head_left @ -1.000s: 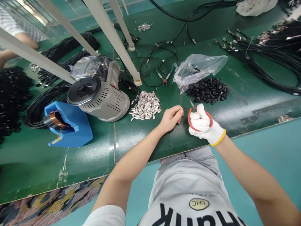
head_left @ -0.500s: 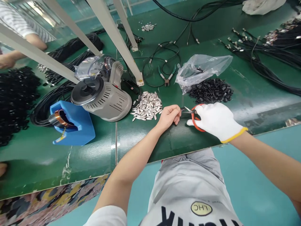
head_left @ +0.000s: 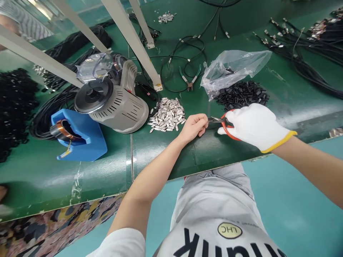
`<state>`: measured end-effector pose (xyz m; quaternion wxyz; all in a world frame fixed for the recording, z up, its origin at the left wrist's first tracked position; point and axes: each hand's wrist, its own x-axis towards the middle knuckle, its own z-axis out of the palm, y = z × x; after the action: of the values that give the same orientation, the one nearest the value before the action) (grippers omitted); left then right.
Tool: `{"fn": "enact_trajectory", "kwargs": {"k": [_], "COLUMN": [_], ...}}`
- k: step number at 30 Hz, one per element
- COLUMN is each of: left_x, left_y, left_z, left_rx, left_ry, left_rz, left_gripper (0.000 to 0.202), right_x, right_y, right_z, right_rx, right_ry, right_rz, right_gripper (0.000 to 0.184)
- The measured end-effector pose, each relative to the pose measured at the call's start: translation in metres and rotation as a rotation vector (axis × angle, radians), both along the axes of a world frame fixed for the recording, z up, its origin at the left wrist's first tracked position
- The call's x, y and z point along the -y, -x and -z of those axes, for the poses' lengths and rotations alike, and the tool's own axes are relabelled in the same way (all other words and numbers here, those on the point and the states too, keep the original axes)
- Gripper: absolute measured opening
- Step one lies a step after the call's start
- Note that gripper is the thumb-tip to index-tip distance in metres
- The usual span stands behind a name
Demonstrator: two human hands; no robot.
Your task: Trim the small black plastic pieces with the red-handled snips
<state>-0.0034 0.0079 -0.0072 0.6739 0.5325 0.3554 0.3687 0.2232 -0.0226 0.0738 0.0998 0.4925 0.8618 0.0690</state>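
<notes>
My bare left hand [head_left: 195,127] is closed in a pinch near the table's front edge. A small black part is held at its fingertips, now mostly hidden. My right hand [head_left: 253,125], in a white glove with a yellow cuff, grips red-handled scissors [head_left: 227,129]. Their blades point left and reach the left fingertips, looking nearly closed. Just behind the glove lies a heap of small black plastic pieces [head_left: 242,93], and a clear plastic bag [head_left: 233,67] rests against it. Left of them is a pile of silvery metal connectors [head_left: 168,115].
Green-handled cutting pliers [head_left: 190,85] and looped black cables lie farther back. To the left stand a grey machine [head_left: 120,109], a blue tape dispenser [head_left: 92,141] and white metal posts [head_left: 134,43]. Cable bundles [head_left: 308,67] lie at right. Another person's striped sleeve [head_left: 26,25] shows at upper left.
The scissors' blades have closed and come up to my left fingertips, over the small black part. The camera view has shifted slightly. The other person's hand has mostly left view.
</notes>
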Motion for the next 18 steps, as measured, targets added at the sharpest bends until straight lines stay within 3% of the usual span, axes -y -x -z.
{"fn": "enact_trajectory", "kwargs": {"k": [10,18], "left_x": [0.001,0.000], "left_y": [-0.001,0.003], "left_z": [0.001,-0.001], "left_rx": [0.005,-0.031], "left_ry": [0.014,-0.014], "left_rz": [0.005,0.052], "left_gripper": [0.026,0.027], "right_x": [-0.002,-0.006], "right_y": [0.000,0.007], "right_z": [0.007,-0.002], "right_rx": [0.018,0.013], "right_ry": [-0.099,0.121], "right_rz": [-0.037,0.139], "right_gripper": [0.063,0.081]}}
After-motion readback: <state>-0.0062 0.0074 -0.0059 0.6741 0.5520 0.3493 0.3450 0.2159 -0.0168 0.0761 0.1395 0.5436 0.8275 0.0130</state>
